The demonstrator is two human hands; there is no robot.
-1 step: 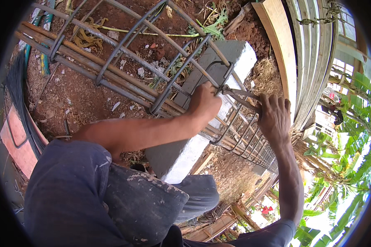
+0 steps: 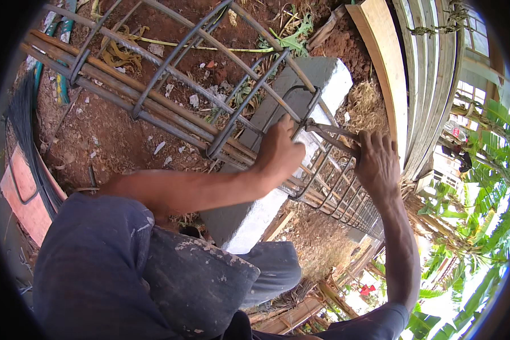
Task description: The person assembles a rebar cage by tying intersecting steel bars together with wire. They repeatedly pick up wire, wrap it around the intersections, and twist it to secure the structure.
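The right hand [image 2: 378,161] wraps round the handles of dark metal pincers [image 2: 318,127], which reach leftward to a bar crossing just beside the curled left hand [image 2: 280,148], and I can't tell whether that one pinches anything. The pincers should feel rigid and fairly light, best gripped far down the handles; the steel cage [image 2: 260,84] under both hands looks stiff and heavy, better held by its long bars. It's rusty brown with greyish squared hoops, crossing a white-sided grey block [image 2: 226,212] below the left hand.
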